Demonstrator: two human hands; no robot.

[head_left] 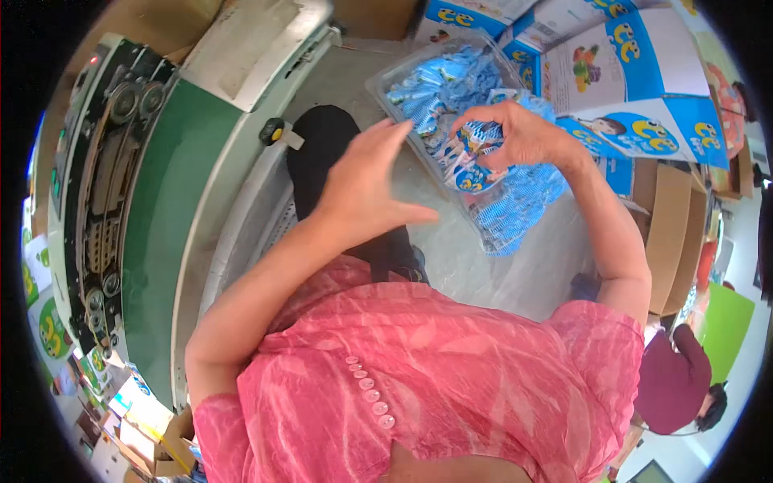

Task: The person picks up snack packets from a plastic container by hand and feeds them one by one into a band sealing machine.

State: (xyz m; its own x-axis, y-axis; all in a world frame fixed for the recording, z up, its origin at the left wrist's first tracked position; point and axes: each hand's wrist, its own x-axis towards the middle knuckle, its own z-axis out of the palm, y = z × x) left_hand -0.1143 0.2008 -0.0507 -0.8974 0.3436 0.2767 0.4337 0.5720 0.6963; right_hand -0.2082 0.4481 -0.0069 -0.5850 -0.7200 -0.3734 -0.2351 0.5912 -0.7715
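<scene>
My left hand [362, 181] is held in the air with thumb and fingers spread wide and nothing between them. It hovers left of a clear plastic tub [428, 161] filled with small blue-and-white striped packets [447, 76]. Over the tub's near right part, my right hand [519, 137] curls its fingers and thumb around a bunch of printed snack packets [479, 141]. Its palm side is hidden. More blue striped packets [519, 209] lie in a heap right of and below the tub.
Blue-and-white printed cartons [604, 64] stand behind and right of the tub, beside a brown cardboard box [676, 233]. To the left is a green machine [173, 201] with belts, rollers and a black knob [272, 131]. Another person [672, 378] is at the lower right.
</scene>
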